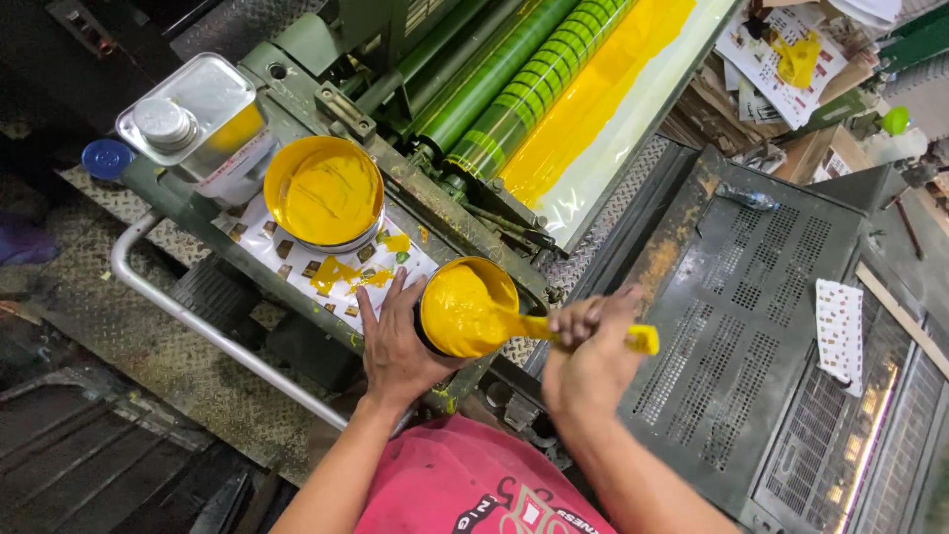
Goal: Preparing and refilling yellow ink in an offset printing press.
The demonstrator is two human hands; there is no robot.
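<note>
My left hand [395, 341] wraps around the side of a small can of yellow ink [463, 307] and holds it against the green press frame. My right hand [588, 351] grips the yellow-smeared handle of an ink knife [554, 328], whose blade sits inside the can's thick yellow ink. A second, larger can of yellow ink [324, 193] stands open on a printed sheet [297, 259] to the upper left, a short way from my left hand.
A square metal tin with a screw cap [198, 119] stands beside the larger can. Green rollers [524, 74] and a yellow ink tray [603, 89] run diagonally above. A perforated metal cover [751, 297] lies right. A steel rail [188, 316] borders the left.
</note>
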